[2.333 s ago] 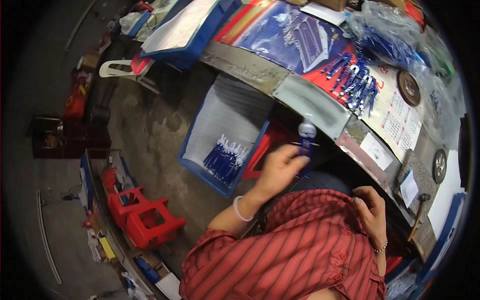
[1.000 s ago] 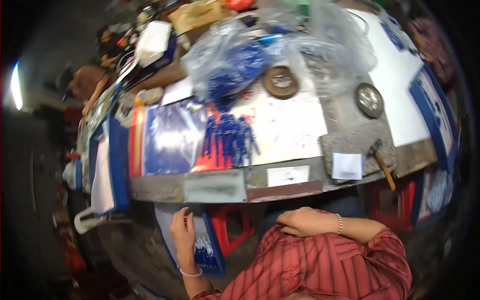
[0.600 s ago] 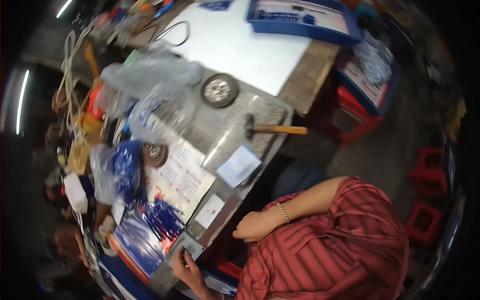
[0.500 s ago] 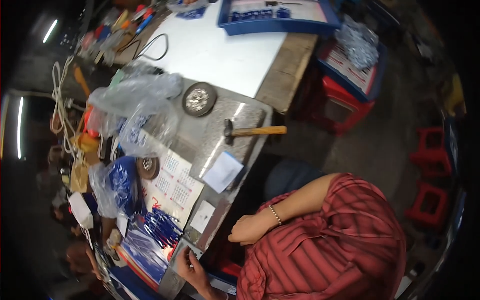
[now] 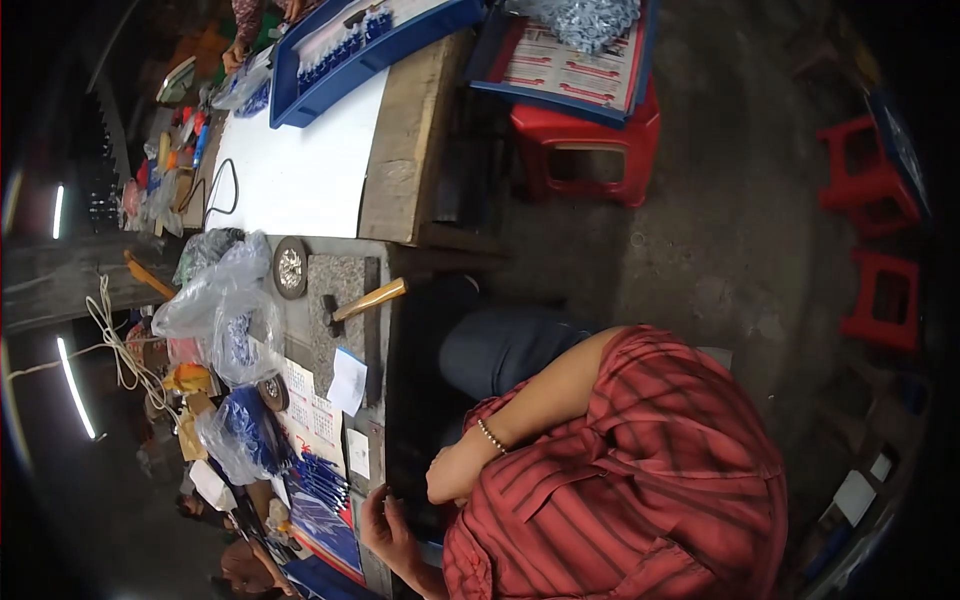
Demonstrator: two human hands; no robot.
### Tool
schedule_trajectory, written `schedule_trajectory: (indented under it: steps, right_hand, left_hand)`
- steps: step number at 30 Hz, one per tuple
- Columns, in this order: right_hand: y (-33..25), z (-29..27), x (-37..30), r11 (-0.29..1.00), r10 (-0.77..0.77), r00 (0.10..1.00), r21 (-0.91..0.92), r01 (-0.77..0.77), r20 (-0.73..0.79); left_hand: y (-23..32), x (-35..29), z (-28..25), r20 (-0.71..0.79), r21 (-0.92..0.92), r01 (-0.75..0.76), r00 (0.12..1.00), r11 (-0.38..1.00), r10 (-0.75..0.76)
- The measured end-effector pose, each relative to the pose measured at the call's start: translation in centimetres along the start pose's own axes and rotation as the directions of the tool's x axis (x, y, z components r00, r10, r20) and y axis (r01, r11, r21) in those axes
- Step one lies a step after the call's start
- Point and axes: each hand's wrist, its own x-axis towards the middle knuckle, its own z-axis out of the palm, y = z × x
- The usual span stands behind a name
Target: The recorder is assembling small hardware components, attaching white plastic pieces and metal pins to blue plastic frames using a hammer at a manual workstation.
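My left hand (image 5: 388, 532) is at the near edge of the bench, close to a bunch of thin blue pen-like sticks (image 5: 320, 482). Its fingers are half bent and apart, with nothing visible between them. My right hand (image 5: 455, 473), with a beaded bracelet at the wrist, hangs in front of my red striped shirt. Its fingers are curled in, and whatever they hold is hidden. A white card (image 5: 358, 453) and a folded paper (image 5: 347, 381) lie on the bench beside the hands. Farther along, a wooden-handled hammer (image 5: 368, 300) rests on a stone slab (image 5: 345, 272).
Round dishes of small metal parts (image 5: 290, 268) and clear plastic bags (image 5: 225, 300) crowd the bench. A blue tray (image 5: 385, 38) sits on the far table, with another person's hand (image 5: 236, 55) beyond. Red stools (image 5: 590, 160) stand on the floor to the right.
The whole view has turned and shifted, so the bench now appears farther left and the stool with its tray nearer the middle. Both hands keep much the same pose.
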Motion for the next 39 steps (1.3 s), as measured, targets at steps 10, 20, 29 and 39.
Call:
schedule_trajectory:
  steps: [10,20,29,39]
  right_hand:
    - [-0.8,-0.4,-0.8,0.992,-0.118,0.993,0.030,0.119,-0.014]
    - [-0.9,0.1,0.1,0.994,0.002,0.993,0.112,-0.016,0.122]
    - [-1.1,-1.3,3.3,0.985,0.103,0.941,0.096,-0.141,0.323]
    - [0.2,-5.5,6.8,0.946,0.264,0.928,0.114,-0.302,0.263]
  left_hand:
    - [-0.2,-0.8,-0.8,-0.058,0.133,-0.055,0.996,0.990,0.063]
    - [-8.9,-0.1,-7.8,-0.450,0.008,0.102,0.889,0.995,-0.088]
    - [-24.0,7.4,-13.0,-0.724,0.057,0.212,0.681,0.976,-0.106]
    - [-31.0,13.0,-15.8,-0.558,0.030,0.439,0.753,0.898,-0.350]
